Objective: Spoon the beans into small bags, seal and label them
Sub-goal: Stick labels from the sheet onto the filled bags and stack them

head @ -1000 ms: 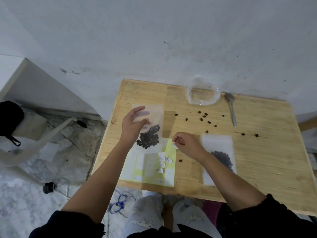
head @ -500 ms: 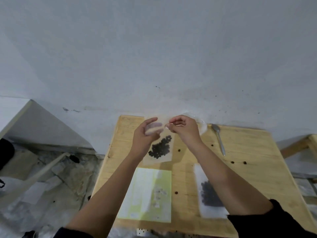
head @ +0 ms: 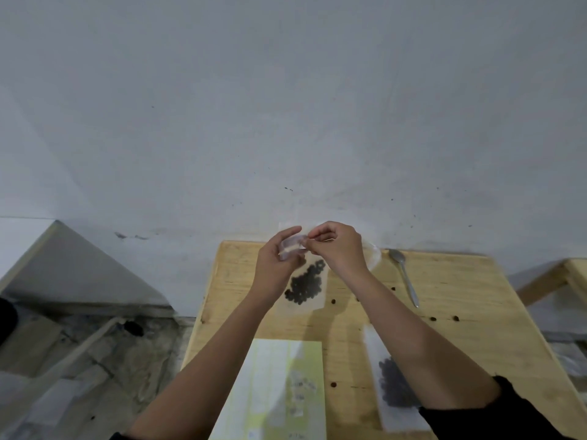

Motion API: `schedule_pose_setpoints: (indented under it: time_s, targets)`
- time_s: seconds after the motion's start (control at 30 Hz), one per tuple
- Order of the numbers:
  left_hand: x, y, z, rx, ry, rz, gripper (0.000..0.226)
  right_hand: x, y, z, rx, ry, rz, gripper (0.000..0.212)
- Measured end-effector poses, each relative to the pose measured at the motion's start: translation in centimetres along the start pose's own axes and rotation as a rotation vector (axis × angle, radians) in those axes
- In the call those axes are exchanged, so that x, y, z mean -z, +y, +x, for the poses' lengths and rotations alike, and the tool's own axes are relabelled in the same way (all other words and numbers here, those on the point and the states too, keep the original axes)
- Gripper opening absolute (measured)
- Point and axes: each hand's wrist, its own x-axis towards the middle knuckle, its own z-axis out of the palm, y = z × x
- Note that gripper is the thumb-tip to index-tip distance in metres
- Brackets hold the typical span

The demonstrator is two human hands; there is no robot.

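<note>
Beans sit in a dark clump at the bottom of a small clear bag held up in the air at the middle of the frame, above the far edge of the wooden table. The left hand grips the bag's upper part, fingers curled behind and thumb in front. That steadies the limp plastic and lets the weight of the beans pull it flat.

The right hand has thumb and forefinger pinched on a pale slip at the bag's top strip, the other fingers curled in. From the task it is probably a label being pressed on, though it is too small to be sure. Holding the bag high and close suits such fine work.

At lower centre a yellow-green backing sheet carries more small labels, within easy reach. A second filled bag lies flat at lower right, partly under the right forearm. The spoon lies set aside to the right of the hands, and stray beans dot the wood. Something of clear plastic shows behind the right hand; I cannot tell what.
</note>
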Motion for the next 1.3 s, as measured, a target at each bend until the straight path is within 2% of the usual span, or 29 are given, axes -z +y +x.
schedule_pose_setpoints:
  time_s: [0.5,0.67,0.8,0.9,1.03,1.3]
  targets:
    - [0.2,0.3,0.8,-0.001,0.029,-0.007,0.051,-1.1,0.0,0.7,-0.005,0.023,-0.036,0.016]
    - [1.0,-0.1,1.1,0.010,0.030,-0.042,0.045,-0.9,0.6,1.3,0.033,0.085,-0.181,0.049]
    - [1.4,0.5,1.4,0.022,0.002,-0.124,0.036,-0.3,0.5,1.6,-0.017,0.026,-0.083,0.072]
    - [1.5,0.8,1.9,0.011,-0.018,-0.130,0.034,-0.1,0.3,1.7,-0.060,-0.049,-0.002,0.064]
    - [1.9,0.6,2.6,0.021,-0.006,-0.102,0.028,-0.2,0.6,2.0,-0.027,-0.076,0.049,0.048]
    - [2.6,0.7,3.9,0.026,0.022,-0.095,0.026,-1.0,0.3,2.9,0.012,-0.113,0.044,0.040]
